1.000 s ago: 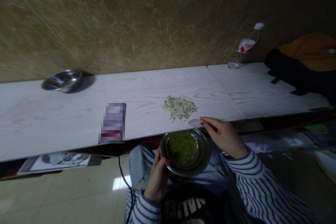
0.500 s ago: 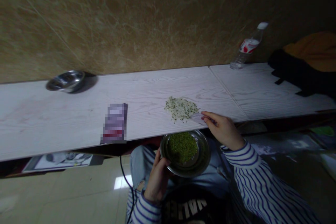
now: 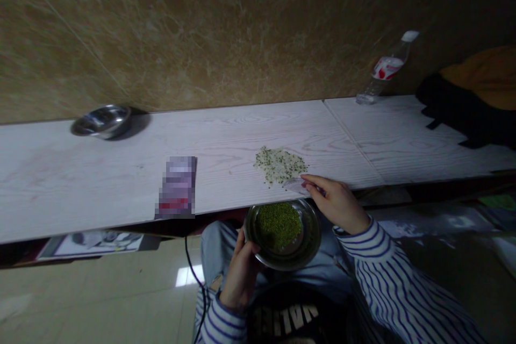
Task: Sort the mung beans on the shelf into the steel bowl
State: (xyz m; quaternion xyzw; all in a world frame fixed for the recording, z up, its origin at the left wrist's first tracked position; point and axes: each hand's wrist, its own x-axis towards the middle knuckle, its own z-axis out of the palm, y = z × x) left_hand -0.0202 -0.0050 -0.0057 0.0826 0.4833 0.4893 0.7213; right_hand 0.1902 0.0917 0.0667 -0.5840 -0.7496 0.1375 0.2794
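My left hand (image 3: pixel 243 271) grips the left rim of a steel bowl (image 3: pixel 311 234), which sits above my lap just below the counter's front edge. Green beans (image 3: pixel 279 224) cover part of the bowl's bottom. Between the closed fingers of my right hand (image 3: pixel 336 199) is a clear plastic spoon (image 3: pixel 295 185), its handle mostly covered. The spoon lies low over the counter, by the near right edge of a spread pile of white grains mixed with green beans (image 3: pixel 279 164).
On the white counter (image 3: pixel 226 140), a second steel bowl (image 3: pixel 102 122) stands at the back left. A blurred-out purple item (image 3: pixel 176 188) lies left of the pile. A plastic bottle (image 3: pixel 382 72) and a black and orange bag-like thing (image 3: pixel 471 97) are at the right. A cable (image 3: pixel 191 269) hangs below.
The spoon in my right hand first moved up to the pile's near right edge, then drew back slightly left and toward the counter's edge. My left hand keeps holding the bowl.
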